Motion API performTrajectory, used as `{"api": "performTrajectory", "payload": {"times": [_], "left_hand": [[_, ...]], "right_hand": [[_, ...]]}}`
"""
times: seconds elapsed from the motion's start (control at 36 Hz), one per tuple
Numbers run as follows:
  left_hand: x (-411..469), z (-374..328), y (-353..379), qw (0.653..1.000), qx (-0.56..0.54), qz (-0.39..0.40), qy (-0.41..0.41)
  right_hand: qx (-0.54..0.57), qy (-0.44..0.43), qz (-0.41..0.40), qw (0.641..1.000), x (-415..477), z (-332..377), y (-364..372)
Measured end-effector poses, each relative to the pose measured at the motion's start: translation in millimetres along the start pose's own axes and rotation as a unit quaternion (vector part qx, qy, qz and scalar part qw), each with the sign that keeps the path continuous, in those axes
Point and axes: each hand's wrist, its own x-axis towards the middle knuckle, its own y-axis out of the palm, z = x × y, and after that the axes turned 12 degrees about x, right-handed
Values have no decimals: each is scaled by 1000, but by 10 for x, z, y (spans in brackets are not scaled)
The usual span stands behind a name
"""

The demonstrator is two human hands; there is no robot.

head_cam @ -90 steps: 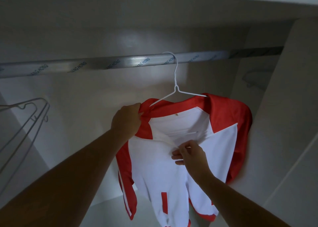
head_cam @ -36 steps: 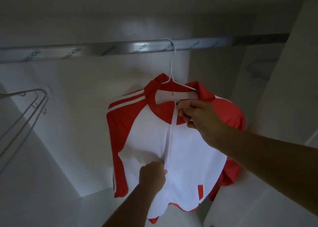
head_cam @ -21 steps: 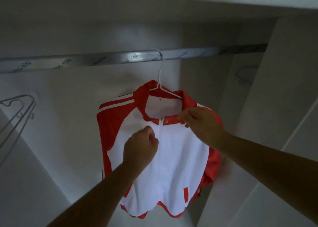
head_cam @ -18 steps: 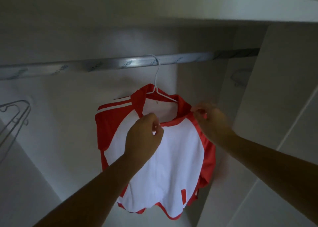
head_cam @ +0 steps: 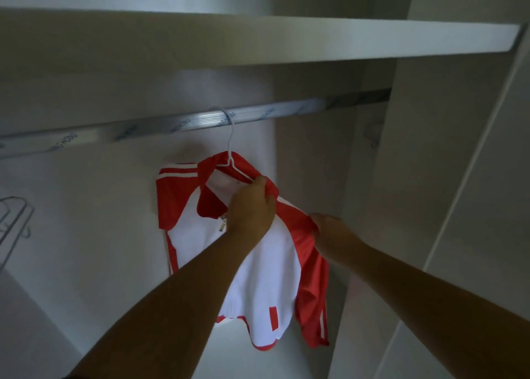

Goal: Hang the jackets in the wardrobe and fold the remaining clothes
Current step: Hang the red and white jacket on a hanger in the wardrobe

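Observation:
A red and white jacket (head_cam: 275,281) hangs zipped up on a white wire hanger (head_cam: 231,149), whose hook sits over the silver wardrobe rail (head_cam: 177,124). My left hand (head_cam: 252,206) grips the red collar on the jacket's right side, just under the hanger wire. My right hand (head_cam: 329,232) pinches the red fabric of the right shoulder and sleeve. The zip pull shows just left of my left wrist.
A white shelf (head_cam: 286,40) runs above the rail. Bare wire hangers (head_cam: 14,220) hang at the far left. A white side panel (head_cam: 401,206) stands close to the jacket's right; the wardrobe back wall is behind it.
My left hand rose from the lower zip to the collar. My right hand left the collar and moved down to the right shoulder. The view has tilted upward, showing the shelf.

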Motion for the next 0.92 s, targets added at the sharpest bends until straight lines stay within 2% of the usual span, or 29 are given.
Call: {"api": "performTrajectory", "payload": {"times": [0.03,0.08,0.11,0.19,0.25,0.33,0.42,0.56,0.64,0.69,0.75,0.78,0.81,0.86,0.89,0.92], "left_hand": [[-33,40,-13,996,-90,0,-21],[-88,146,-44,957,-269,-13,-111],[-81,183,-54,941,-302,-11,-153],[35,198,-73,934,-276,18,-226],[128,157,-111,928,-253,34,-272],[208,97,-136,953,-146,100,-248],[259,71,-167,957,-116,127,-235],[313,135,-213,925,-190,179,-274],[315,139,-237,910,-225,179,-299],[309,109,-250,910,-224,180,-301],[308,72,-252,909,-236,171,-298],[307,59,-254,909,-246,160,-296],[306,40,-266,909,-255,150,-295],[287,-12,-305,904,-267,153,-296],[291,-17,-298,899,-278,162,-296],[307,-28,-288,890,-293,171,-303]], "right_hand": [[-1,8,6,1000,-13,-16,13],[7,18,30,999,-40,-41,46],[22,18,46,999,-53,-48,59],[83,25,99,991,-86,-58,87],[81,33,142,986,-101,-62,92],[27,25,209,977,-147,-74,86],[-49,25,252,966,-203,-69,80],[-110,2,184,977,-315,-13,-52],[-74,20,83,994,-451,62,-167],[-12,25,-2,1000,-550,140,-218],[31,0,-70,997,-681,203,-252],[-2,-35,-67,997,-766,223,-255],[-67,-65,-25,995,-849,224,-229],[-178,-96,112,973,-1014,204,-134],[-194,-91,159,964,-1061,182,-100],[-187,-81,163,965,-1065,161,-90]]}}
